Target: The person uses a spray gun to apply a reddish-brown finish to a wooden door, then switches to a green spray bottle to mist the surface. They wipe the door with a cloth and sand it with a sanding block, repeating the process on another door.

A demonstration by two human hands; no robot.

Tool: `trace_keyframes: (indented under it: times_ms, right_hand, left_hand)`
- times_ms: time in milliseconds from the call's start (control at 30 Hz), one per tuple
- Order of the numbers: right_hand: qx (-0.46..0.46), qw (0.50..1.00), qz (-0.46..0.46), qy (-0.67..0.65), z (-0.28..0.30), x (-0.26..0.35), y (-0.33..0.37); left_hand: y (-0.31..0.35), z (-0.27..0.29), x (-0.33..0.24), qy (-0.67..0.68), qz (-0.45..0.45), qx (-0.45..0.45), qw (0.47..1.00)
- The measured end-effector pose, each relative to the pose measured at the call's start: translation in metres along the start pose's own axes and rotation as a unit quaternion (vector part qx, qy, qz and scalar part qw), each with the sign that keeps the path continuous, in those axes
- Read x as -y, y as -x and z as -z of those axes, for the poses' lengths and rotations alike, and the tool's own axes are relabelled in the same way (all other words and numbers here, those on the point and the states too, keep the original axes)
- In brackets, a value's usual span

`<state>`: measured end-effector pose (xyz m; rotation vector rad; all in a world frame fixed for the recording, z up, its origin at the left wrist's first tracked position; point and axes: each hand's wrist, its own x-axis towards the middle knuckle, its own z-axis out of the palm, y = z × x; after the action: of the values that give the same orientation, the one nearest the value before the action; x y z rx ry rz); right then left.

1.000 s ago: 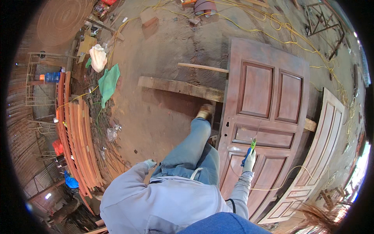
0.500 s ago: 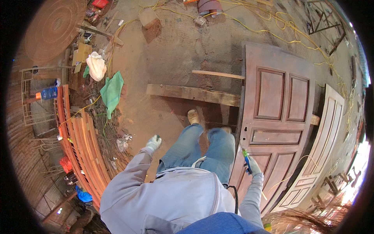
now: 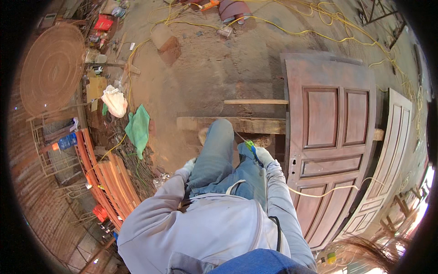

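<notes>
My right hand [image 3: 264, 156], in a pale glove, is closed round a blue-and-green air blow gun [image 3: 251, 147]. Its thin nozzle points up and left, in front of my right thigh. My left hand [image 3: 190, 165], also gloved, is beside my left thigh, which hides part of its fingers. To the right of my right arm lies a brown panelled wooden door [image 3: 319, 167], with lock holes along its near left edge. A pale yellow hose [image 3: 321, 195] crosses this door and passes behind my right forearm.
A second panelled door [image 3: 396, 132] lies farther right. Wooden beams [image 3: 260, 126] extend left from under the first door. Reddish timber strips [image 3: 98, 171] are stacked at left, near a green cloth [image 3: 138, 130] and a white bundle [image 3: 114, 101]. Yellow cables [image 3: 296, 32] trail over the far floor.
My right hand has moved left, from over the door to in front of my thigh, with the blow gun. My left hand has come in against my left leg, and that knee has risen.
</notes>
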<state>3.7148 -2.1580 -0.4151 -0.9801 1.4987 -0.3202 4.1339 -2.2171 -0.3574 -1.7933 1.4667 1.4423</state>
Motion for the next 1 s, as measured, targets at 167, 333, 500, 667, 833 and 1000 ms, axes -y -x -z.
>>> trace_keyframes:
  times_ms: [167,333,500,667,833,1000]
  right_hand:
    - [0.001,0.946,-0.300,-0.125,0.017,-0.013,0.012]
    - [-0.055,0.891,-0.439,-0.103,-0.025,-0.069,0.032]
    - [-0.017,0.785,-0.589,-0.190,-0.069,0.004,0.000]
    - [-0.060,0.695,-0.690,-0.192,-0.139,0.080,-0.068]
    - [-0.074,0.677,-0.699,-0.219,-0.178,0.106,-0.128]
    - [-0.113,0.646,-0.722,-0.218,-0.192,0.132,-0.136]
  left_hand:
    - [-0.108,0.115,-0.128,-0.189,-0.027,-0.048,0.980]
    - [-0.305,0.207,-0.246,-0.355,-0.061,-0.080,0.929]
    - [-0.528,0.245,-0.319,-0.519,-0.103,-0.100,0.843]
    - [-0.696,0.265,-0.396,-0.667,-0.131,-0.106,0.725]
    - [-0.806,0.287,-0.436,-0.806,-0.144,-0.078,0.568]
    - [-0.802,0.287,-0.430,-0.547,-0.263,-0.182,0.774]
